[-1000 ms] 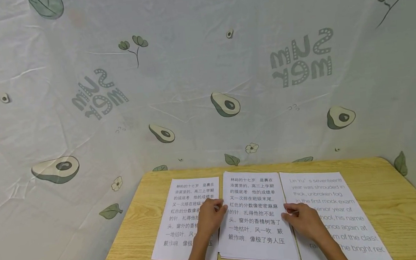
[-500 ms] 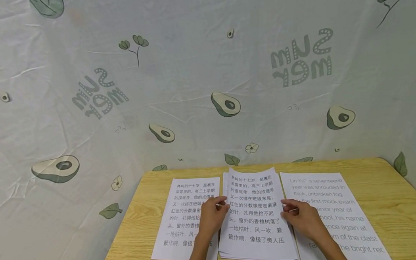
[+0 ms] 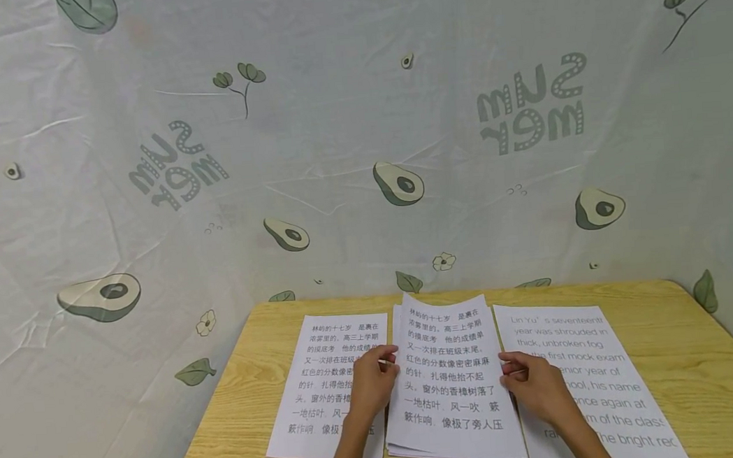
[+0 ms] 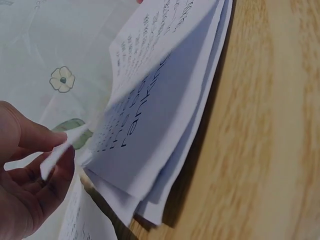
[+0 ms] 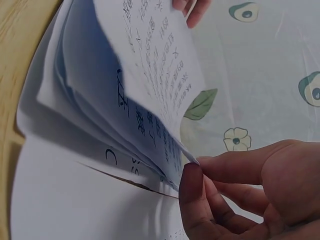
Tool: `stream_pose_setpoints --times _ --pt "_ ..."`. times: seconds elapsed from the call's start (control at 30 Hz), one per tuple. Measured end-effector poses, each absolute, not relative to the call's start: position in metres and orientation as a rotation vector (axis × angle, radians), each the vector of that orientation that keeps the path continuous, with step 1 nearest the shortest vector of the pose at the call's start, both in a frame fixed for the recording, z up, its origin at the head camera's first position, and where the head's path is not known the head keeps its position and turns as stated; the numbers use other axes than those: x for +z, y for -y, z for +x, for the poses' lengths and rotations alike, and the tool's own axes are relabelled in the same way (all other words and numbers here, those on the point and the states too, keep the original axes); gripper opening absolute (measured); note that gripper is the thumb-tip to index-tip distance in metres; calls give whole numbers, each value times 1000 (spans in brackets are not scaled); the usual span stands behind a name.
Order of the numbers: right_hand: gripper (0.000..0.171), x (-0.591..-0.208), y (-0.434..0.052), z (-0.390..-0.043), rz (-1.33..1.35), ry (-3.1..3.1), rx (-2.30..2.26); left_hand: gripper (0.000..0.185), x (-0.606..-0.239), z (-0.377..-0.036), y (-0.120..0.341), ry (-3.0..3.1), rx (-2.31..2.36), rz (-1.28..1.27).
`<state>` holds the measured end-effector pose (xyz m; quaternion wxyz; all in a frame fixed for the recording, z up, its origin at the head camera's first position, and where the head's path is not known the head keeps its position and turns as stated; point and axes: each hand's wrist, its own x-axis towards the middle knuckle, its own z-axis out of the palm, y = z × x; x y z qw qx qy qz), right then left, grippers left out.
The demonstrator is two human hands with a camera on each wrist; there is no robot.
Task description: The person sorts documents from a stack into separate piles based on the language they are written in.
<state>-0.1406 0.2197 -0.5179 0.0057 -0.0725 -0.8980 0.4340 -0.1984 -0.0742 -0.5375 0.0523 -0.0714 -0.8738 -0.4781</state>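
Observation:
A middle stack of printed sheets (image 3: 454, 420) lies on the wooden table (image 3: 695, 349). Its top sheet (image 3: 445, 336), printed with Chinese text, is raised and bowed above the stack. My left hand (image 3: 384, 364) pinches this sheet's left edge, and my right hand (image 3: 510, 371) pinches its right edge. In the left wrist view, thumb and finger of the left hand (image 4: 57, 152) nip the paper edge beside the fanned stack (image 4: 165, 150). The right wrist view has the right hand (image 5: 195, 167) pinching the sheet's edge (image 5: 150, 75) above the stack (image 5: 75, 115).
A single Chinese-text sheet (image 3: 330, 357) lies left of the stack, partly under my left hand. An English-text sheet (image 3: 588, 355) lies to the right, under my right forearm. An avocado-print cloth (image 3: 337, 154) hangs behind the table and drapes past its left edge.
The top sheet lay flat on the middle stack one second ago. Both hands have pinched its side edges and lifted it, so its far end now bows upward.

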Motion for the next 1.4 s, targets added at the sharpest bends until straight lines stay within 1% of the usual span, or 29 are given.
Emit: stream_pose_setpoints --times 0.37,0.6,0.77,1.1,1.4 --pt "43 -519 -221 -142 -261 2806 1382 35 -537 -198 75 2645 -1483 -204" --pt "48 -524 -220 -144 -287 2832 1341 34 -542 -199 72 2719 -1459 -146" --pt "47 -525 -219 -144 -285 2830 1315 35 -544 -199 71 2736 -1430 -137" --pt "42 -518 -215 -141 -252 2785 1297 34 -535 -197 70 2693 -1419 -191" --pt "43 -510 -220 -139 -286 2755 1354 36 -527 -197 75 2663 -1464 -188"
